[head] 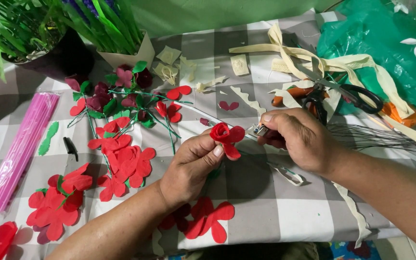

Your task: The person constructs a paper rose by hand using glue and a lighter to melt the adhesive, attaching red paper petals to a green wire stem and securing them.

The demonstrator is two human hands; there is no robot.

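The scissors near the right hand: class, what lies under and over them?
The scissors rest on cream ribbon strips and a green plastic bag; one strip crosses over the blades. An orange tool lies beside them. The right hand hides whatever lies below.

Both forearms bare — no sleeves, rings or watch showing.

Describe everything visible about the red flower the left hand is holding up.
The red flower looks like thin felt or paper: a rolled bud at the centre, with flat rounded petals spreading right and downward. It is held upright above the grey checked cloth, pinched beneath the bud between the thumb and fingers of the left hand. Its lower part is hidden by that hand.
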